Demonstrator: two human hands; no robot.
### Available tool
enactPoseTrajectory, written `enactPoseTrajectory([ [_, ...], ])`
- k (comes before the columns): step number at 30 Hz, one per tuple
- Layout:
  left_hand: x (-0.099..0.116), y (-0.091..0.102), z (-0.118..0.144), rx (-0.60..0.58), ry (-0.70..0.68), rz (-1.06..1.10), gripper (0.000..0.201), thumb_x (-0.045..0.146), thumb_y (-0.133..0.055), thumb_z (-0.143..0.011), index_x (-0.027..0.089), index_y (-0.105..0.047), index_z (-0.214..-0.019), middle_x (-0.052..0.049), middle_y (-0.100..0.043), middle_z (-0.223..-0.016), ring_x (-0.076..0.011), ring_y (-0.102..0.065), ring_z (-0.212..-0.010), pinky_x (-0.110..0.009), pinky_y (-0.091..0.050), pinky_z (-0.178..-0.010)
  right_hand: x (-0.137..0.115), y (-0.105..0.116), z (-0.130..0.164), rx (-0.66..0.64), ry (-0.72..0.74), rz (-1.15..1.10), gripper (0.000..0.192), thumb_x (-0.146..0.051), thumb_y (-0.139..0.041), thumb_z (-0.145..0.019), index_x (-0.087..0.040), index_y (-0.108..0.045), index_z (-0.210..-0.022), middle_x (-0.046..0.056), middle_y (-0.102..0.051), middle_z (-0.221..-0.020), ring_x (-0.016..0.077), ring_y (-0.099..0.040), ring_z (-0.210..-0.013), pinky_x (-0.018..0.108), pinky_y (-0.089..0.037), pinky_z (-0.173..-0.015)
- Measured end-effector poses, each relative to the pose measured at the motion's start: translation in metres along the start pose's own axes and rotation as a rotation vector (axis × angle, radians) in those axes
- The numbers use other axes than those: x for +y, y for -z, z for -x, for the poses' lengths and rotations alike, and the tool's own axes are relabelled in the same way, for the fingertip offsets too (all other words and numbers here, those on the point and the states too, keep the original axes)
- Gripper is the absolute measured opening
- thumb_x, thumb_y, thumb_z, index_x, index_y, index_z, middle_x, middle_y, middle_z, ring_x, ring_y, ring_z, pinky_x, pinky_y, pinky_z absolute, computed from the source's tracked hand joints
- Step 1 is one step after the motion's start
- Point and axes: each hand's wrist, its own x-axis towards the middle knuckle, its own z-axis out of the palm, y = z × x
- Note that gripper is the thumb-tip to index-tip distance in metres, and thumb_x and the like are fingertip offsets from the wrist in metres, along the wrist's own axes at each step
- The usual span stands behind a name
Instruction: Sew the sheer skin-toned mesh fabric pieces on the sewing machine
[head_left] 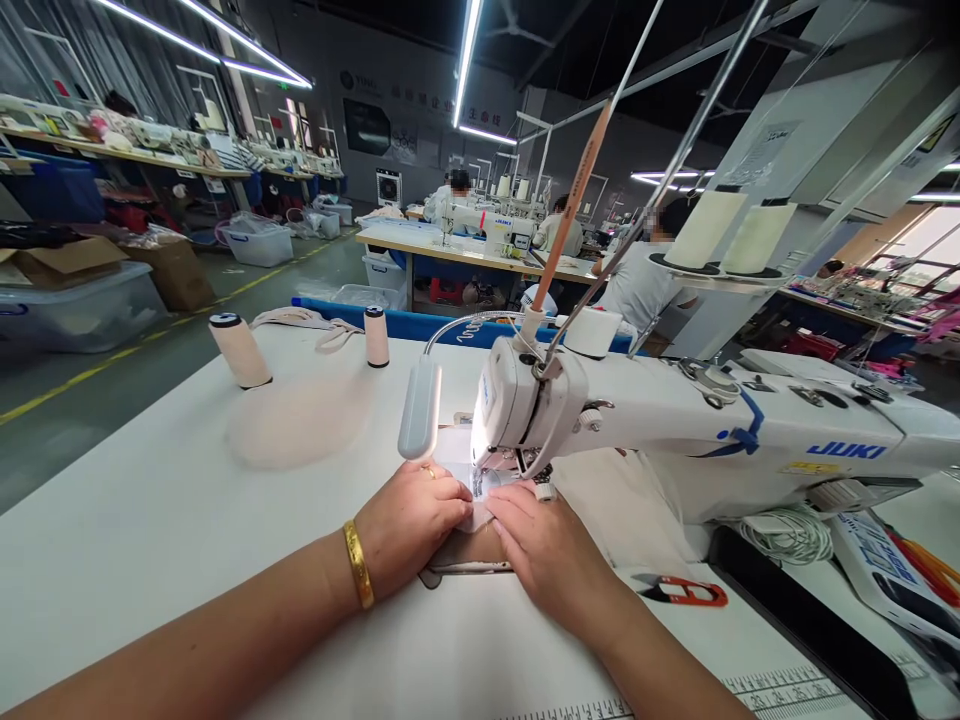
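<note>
Fabric: your small pale piece (pixel 480 512) lay flat on the counter (pixel 150 520), right under the needle of the sewing machine (pixel 675 420).
Left hand (pixel 411 520): grip pressed flat on its left edge.
Right hand (pixel 551 550): fingers flat on the right edge, equally near.
Feed axis: ran straight away from you.

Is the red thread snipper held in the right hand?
No, the red thread snipper lies on the table, apart from the right hand, which presses the fabric.
</note>
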Motion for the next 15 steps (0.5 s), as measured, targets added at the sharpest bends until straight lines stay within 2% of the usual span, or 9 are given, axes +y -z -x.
enactPoseTrajectory([
  [4, -0.0032, -0.0025, -0.0011, 0.015, 0.012, -0.023, 0.032, 0.002, -0.046, -0.094, 0.02, -0.071, -0.083, -0.001, -0.079, -0.09, -0.0186, -0.067, -0.076, -0.036, -0.045, -0.077, 0.0005, -0.0002, -0.001, -0.011, -0.034, 0.018, 0.032, -0.006, -0.045, -0.097, -0.023, -0.065, -0.115, 0.009, -0.071, -0.107, 0.0277, -0.063, -0.094, 0.039, -0.051, -0.074],
  [8, -0.0061, -0.0045, -0.0006, -0.008, 0.033, -0.026, 0.034, 0.003, -0.044, -0.096, 0.02, -0.071, -0.084, -0.001, -0.079, -0.093, -0.0191, -0.068, -0.078, -0.036, -0.045, -0.076, 0.0005, -0.0003, -0.0019, -0.016, -0.059, 0.023, 0.031, -0.007, -0.046, -0.097, -0.024, -0.065, -0.115, 0.008, -0.071, -0.112, 0.0268, -0.064, -0.093, 0.038, -0.052, -0.072],
  [12, -0.008, -0.0057, 0.0011, -0.041, 0.08, -0.024, 0.032, 0.008, -0.044, -0.099, 0.021, -0.071, -0.089, -0.002, -0.078, -0.1, -0.0205, -0.069, -0.087, -0.038, -0.046, -0.083, 0.0015, -0.0015, -0.0016, -0.005, -0.073, 0.016, 0.031, -0.009, -0.048, -0.098, -0.024, -0.065, -0.118, 0.008, -0.071, -0.121, 0.0287, -0.065, -0.102, 0.042, -0.055, -0.079],
  [15, -0.0064, -0.0036, 0.0003, -0.103, 0.171, -0.025, 0.02, 0.016, -0.05, -0.1, 0.02, -0.069, -0.095, -0.006, -0.075, -0.112, -0.0234, -0.068, -0.1, -0.039, -0.047, -0.087, 0.0023, -0.0019, -0.0007, 0.004, -0.067, -0.007, 0.032, -0.01, -0.047, -0.1, -0.025, -0.063, -0.124, 0.008, -0.07, -0.127, 0.03, -0.064, -0.111, 0.046, -0.056, -0.089],
])
